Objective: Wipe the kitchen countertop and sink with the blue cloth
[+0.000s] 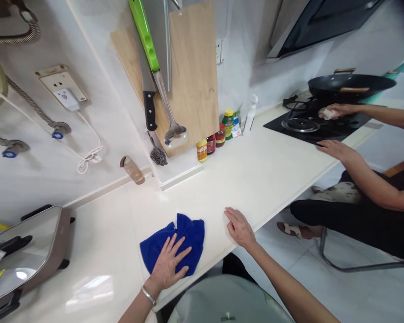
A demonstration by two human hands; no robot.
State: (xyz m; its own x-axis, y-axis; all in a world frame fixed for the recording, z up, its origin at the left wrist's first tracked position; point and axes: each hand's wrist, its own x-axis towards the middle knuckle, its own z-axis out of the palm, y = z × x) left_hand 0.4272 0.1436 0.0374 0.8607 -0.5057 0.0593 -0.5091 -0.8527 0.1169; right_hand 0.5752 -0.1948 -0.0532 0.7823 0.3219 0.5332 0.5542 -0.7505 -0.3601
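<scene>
Item: one blue cleaning cloth (192,237), rumpled, which we log flat on the white surface (256,179), under the open left hand (166,265), near the front edge.

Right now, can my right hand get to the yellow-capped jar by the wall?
Probably yes: your right hand rests at the front edge of the counter, nothing stands between it and the yellow-capped jar, and the blue cloth under your left hand lies off to the side.
</scene>
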